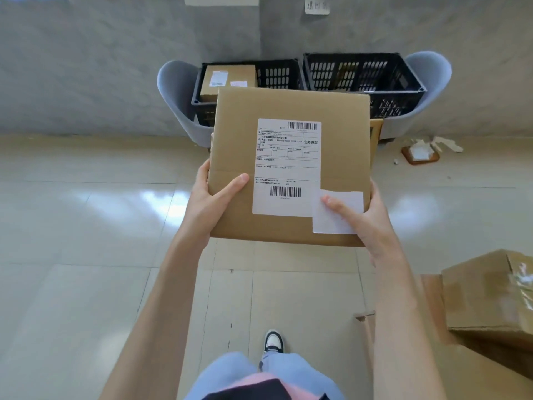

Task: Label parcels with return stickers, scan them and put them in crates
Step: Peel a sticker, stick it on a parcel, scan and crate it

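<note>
Left hand and right hand grasp cardboard parcel at 9 and 3 o'clock, label up, right thumb pinning white sticker; black crates at 12 o'clock.

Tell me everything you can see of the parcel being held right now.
The parcel is a flat brown cardboard box, held face-up in front of two black crates. A white shipping label with two barcodes sits on its top; a small blank white sticker overlaps the label's lower right corner. The left hand grips its left edge, the right hand its right, thumb on the sticker.
</note>
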`<act>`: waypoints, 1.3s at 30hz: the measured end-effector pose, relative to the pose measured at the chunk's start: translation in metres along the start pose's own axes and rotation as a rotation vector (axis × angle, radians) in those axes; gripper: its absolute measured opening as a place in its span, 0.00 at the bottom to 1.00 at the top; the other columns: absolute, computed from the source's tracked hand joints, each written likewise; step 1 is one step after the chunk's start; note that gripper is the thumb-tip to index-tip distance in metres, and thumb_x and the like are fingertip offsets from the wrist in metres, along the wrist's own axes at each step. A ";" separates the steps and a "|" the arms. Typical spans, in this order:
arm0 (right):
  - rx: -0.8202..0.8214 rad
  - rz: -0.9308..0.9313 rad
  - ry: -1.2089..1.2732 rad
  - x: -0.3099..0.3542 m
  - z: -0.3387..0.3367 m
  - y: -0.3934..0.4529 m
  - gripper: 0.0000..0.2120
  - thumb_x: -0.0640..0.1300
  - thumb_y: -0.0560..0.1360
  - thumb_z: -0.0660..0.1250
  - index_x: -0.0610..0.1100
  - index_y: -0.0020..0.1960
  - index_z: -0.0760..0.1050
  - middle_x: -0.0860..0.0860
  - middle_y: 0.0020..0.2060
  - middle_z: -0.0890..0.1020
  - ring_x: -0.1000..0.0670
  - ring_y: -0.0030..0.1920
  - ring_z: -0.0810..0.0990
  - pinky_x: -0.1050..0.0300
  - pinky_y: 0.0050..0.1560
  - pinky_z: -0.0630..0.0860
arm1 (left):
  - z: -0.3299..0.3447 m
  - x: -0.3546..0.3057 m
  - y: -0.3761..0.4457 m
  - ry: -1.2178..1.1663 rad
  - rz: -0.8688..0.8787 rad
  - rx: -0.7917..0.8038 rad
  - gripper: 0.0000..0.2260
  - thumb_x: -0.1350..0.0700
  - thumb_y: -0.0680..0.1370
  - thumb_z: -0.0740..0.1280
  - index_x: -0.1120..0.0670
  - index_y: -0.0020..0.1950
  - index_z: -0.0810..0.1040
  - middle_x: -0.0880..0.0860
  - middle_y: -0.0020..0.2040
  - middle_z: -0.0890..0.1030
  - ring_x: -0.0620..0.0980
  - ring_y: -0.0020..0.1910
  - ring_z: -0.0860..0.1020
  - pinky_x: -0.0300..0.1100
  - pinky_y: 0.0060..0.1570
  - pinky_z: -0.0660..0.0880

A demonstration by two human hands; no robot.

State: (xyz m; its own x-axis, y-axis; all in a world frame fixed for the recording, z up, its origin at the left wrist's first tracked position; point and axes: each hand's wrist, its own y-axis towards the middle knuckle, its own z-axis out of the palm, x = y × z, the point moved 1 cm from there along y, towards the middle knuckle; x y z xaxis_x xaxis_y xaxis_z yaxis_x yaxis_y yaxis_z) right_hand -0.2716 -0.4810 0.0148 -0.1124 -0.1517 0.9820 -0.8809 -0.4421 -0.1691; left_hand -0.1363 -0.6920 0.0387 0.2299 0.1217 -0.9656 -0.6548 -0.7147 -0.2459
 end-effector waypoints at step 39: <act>-0.324 0.113 0.034 0.050 -0.067 0.505 0.38 0.45 0.66 0.79 0.54 0.71 0.65 0.59 0.59 0.80 0.59 0.57 0.79 0.56 0.60 0.76 | 0.261 -0.105 0.523 0.178 -0.033 0.306 0.36 0.42 0.72 0.72 0.44 0.75 0.60 0.46 0.62 0.74 0.45 0.58 0.75 0.44 0.55 0.74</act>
State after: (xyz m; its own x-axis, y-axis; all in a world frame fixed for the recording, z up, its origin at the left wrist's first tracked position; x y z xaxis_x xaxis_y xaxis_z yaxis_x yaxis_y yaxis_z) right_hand -0.7525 -0.6524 -0.0157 -0.2278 -0.1520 0.9618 -0.9617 -0.1197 -0.2467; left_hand -0.6908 -0.8990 -0.0108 0.3585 0.0004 -0.9335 -0.8241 -0.4697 -0.3166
